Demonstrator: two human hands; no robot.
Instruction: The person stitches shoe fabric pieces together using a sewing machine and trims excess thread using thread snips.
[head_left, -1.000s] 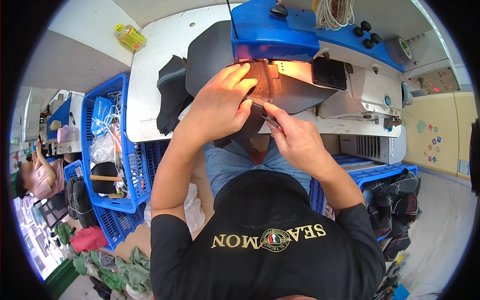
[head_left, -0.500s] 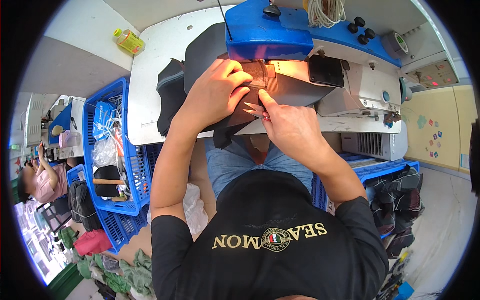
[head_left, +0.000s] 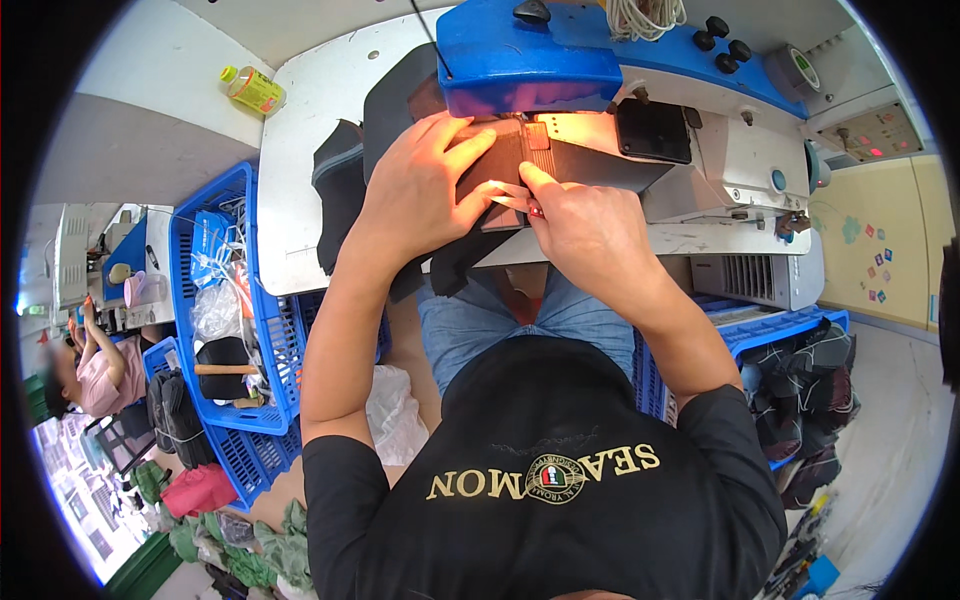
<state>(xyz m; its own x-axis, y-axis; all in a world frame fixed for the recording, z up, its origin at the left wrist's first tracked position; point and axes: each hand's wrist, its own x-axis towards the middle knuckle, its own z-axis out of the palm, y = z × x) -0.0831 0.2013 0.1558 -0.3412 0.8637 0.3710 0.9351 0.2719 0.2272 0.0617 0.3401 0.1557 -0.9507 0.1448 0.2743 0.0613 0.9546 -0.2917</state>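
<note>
Dark grey and brown fabric (head_left: 497, 160) lies under the lit blue head of a sewing machine (head_left: 530, 62). My left hand (head_left: 420, 190) rests on this fabric, fingers spread and pressing down, its thumb close to the blade tips. In my right hand (head_left: 590, 225) is a small pair of thread snips (head_left: 517, 203), with the blades pointing left. My right index finger touches the work beside a ribbed plate (head_left: 540, 160). The needle area is hidden behind the machine head. A dark strip (head_left: 455, 265) hangs over the table's front edge.
A black phone-like device (head_left: 652, 130) lies on the machine bed. A drink bottle (head_left: 252, 90) stands at the far left of the white table (head_left: 290, 235). Blue crates (head_left: 262, 415) flank me, one with wrapped dark bundles (head_left: 800, 385). Another person (head_left: 105, 375) sits at left.
My left hand has spread, its thumb coming to the snips' tips. The fabric has shifted, and a flat brown piece now shows where a textured brown part was. My right hand stays nearly in place.
</note>
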